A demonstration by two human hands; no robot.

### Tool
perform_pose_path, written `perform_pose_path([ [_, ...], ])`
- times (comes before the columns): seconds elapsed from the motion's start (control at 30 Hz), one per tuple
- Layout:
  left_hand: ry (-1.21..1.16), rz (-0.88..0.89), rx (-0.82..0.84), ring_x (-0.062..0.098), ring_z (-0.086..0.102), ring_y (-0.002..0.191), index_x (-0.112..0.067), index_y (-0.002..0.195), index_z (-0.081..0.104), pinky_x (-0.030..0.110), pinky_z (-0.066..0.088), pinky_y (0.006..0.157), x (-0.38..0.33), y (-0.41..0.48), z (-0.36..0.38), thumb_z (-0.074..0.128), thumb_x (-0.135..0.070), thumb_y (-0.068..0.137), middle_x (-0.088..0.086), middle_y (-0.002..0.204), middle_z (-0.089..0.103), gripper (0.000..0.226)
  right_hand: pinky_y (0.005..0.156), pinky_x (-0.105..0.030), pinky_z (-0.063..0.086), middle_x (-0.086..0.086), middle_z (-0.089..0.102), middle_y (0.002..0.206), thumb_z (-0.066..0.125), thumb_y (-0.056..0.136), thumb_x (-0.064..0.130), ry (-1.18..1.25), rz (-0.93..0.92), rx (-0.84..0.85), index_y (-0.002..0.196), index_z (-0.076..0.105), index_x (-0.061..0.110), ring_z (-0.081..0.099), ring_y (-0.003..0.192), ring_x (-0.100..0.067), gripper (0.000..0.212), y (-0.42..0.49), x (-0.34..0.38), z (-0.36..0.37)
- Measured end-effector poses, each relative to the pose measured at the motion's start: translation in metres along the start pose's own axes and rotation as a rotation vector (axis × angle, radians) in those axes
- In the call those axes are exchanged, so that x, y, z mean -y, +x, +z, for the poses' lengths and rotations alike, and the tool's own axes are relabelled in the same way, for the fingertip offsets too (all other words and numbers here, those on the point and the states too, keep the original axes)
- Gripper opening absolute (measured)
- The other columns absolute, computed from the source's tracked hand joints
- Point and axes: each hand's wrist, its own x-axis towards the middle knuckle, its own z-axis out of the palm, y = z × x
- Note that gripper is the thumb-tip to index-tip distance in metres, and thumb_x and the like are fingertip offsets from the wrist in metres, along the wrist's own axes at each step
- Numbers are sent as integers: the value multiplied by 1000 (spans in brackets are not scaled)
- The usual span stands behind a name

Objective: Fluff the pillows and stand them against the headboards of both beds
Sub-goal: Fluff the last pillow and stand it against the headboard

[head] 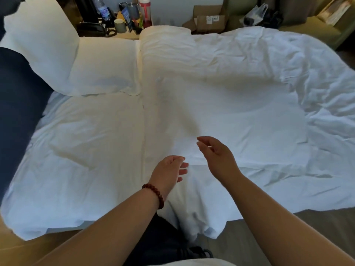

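Note:
One white pillow (107,68) lies flat on the bed near the dark blue headboard (17,104) at the left. A second white pillow (38,33) stands tilted against the headboard behind it, overlapping the flat one. My left hand (170,169), with a bead bracelet on the wrist, hovers over the white sheet with relaxed fingers and holds nothing. My right hand (217,154) hangs beside it, fingers loosely curled, also holding nothing. Both hands are far from the pillows, near the bed's side edge.
A white duvet (249,83) lies folded back and rumpled over the right part of the bed. A nightstand (123,22) behind the pillows carries bottles, a cup and a phone. A cardboard box (209,18) and a green armchair (317,29) stand beyond.

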Motion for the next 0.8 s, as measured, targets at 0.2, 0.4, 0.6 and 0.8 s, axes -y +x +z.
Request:
perform_pose_path([
  [0.2, -24, -67, 71, 11, 67, 96, -20, 108, 60, 29, 55, 82, -22, 44, 61, 47, -32, 100, -4, 107, 70, 19, 75, 2, 36, 22, 66, 108, 58, 95, 35, 1, -19, -32, 115, 66, 32, 55, 94, 15, 22, 50, -10, -50],
  [0.4, -20, -59, 64, 9, 65, 100, -27, 105, 60, 32, 55, 87, -46, 75, 112, 51, -35, 98, -6, 112, 66, 14, 74, 2, 36, 17, 66, 109, 60, 95, 32, -37, -21, 2, 117, 67, 27, 54, 90, 19, 24, 96, -28, -105],
  [0.6, -206, -139, -141, 16, 66, 101, -19, 104, 61, 37, 54, 90, -49, 94, 153, 52, -26, 98, 1, 108, 70, 13, 75, 0, 39, 19, 66, 108, 62, 93, 32, -34, -89, 134, 116, 66, 29, 57, 91, 16, 23, 163, -47, -142],
  [0.8, -354, -155, -491, 15, 67, 97, -20, 102, 63, 32, 56, 81, -40, 97, 223, 56, -22, 95, 3, 105, 71, 10, 86, -11, 40, 20, 61, 110, 67, 89, 36, -151, -262, 389, 117, 65, 28, 57, 98, 4, 30, 232, -79, -179],
])
